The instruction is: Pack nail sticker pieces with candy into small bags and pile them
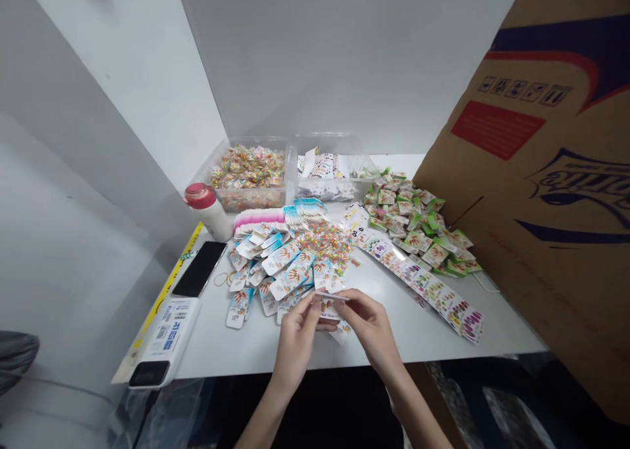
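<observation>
Your left hand (299, 321) and right hand (367, 321) are close together, both clamped on a small printed card (329, 311), with the thumbs on the near side. You have it above the near middle of the white table (403, 334), just to the near side of a loose pile of blue-and-white boxes (290, 278). It is probably very light and fairly stiff, like thin card (whether it is one sheet or a folded piece, I cannot tell). Its face may be smooth enough to slide, and a hard squeeze in the middle could crease it. You do best to hold it by the left and right edges, pressing lightly and leaving the printed face uncovered. Far of your hands lies a heap of colourful bits (327, 242); to the right, a long printed strip (418, 278) slants toward the near edge, with green-and-white boxes (411, 216) beyond it. The strip looks thin and bendy, so its edges are the safer place to take hold.
</observation>
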Demonstrator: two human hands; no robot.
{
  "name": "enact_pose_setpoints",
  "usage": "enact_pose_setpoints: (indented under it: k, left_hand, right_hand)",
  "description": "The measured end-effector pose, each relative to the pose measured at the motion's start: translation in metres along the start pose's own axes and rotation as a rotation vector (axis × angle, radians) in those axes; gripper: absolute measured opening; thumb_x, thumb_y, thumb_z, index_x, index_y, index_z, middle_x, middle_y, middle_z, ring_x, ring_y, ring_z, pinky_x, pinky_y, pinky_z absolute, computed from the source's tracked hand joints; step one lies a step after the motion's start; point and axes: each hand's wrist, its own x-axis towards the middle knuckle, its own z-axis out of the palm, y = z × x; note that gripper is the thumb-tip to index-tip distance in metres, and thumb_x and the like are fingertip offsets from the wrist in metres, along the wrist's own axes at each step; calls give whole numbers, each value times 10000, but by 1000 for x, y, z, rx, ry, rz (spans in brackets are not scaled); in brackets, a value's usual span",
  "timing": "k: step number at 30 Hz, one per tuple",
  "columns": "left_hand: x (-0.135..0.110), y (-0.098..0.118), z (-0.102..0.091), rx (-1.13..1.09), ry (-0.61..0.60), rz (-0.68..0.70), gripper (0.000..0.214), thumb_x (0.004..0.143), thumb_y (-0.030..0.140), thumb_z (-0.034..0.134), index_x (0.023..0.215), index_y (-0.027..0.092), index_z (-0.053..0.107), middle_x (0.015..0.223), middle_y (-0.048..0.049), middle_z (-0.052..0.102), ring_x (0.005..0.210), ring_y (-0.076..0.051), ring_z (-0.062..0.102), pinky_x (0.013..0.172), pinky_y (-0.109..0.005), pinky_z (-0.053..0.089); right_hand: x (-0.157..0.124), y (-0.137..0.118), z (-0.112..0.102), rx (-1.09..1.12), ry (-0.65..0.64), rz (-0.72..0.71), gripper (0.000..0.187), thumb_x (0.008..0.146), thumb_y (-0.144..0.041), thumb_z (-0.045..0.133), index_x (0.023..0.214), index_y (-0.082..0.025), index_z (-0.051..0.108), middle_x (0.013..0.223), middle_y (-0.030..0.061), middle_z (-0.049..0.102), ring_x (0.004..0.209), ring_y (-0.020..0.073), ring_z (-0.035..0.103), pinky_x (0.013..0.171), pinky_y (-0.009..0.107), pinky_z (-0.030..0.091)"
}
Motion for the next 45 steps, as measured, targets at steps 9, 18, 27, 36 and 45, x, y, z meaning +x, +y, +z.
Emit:
enact_pose_setpoints:
  k: [9, 18, 27, 36, 45]
  left_hand:
    - [-2, -5, -9, -370, -114, -210, 396, 863, 388, 630, 1134, 103, 673, 877, -121, 754, 738, -212, 724, 679, -287, 584]
    - [3, -17, -20, -171, -50, -206, 504, 792, 365, 730, 1217, 119, 616, 937, -90, 734, 828, -203, 709, 761, -301, 588]
    - [6, -33, -11, -18, -27, -54, 397, 796, 451, 686, 1002, 114, 654, 885, -80, 736, 806, -217, 710, 743, -319, 589]
    - [13, -35, -19, -45, 202, -20, 399, 730, 436, 742, 963, 113, 709, 968, -95, 744, 924, -261, 703, 784, -354, 607]
    - [12, -41, -12, 28, 150, 39, 384, 762, 399, 721, 1040, 137, 679, 934, -110, 748, 882, -263, 717, 726, -338, 608]
  right_hand:
    - [-3, -4, -8, -242, -138, -348, 212, 900, -162, 499, 939, -212, 702, 864, 58, 659, 806, 188, 613, 725, 309, 468]
    - [37, 18, -32, -489, -79, -185, 326, 940, -379, 450, 957, -200, 722, 975, 70, 691, 873, 194, 642, 781, 297, 496]
    - [153, 68, -64, -691, 336, -83, 174, 716, -271, 622, 805, -145, 702, 845, 108, 648, 845, 255, 565, 831, 371, 404]
    - [125, 53, -57, -528, 351, -116, 148, 782, -330, 549, 822, -190, 575, 881, 74, 634, 869, 230, 574, 818, 356, 422]
    - [17, 14, -24, -197, -176, 115, 219, 852, -383, 602, 951, -188, 614, 704, -6, 585, 593, 133, 557, 576, 253, 455]
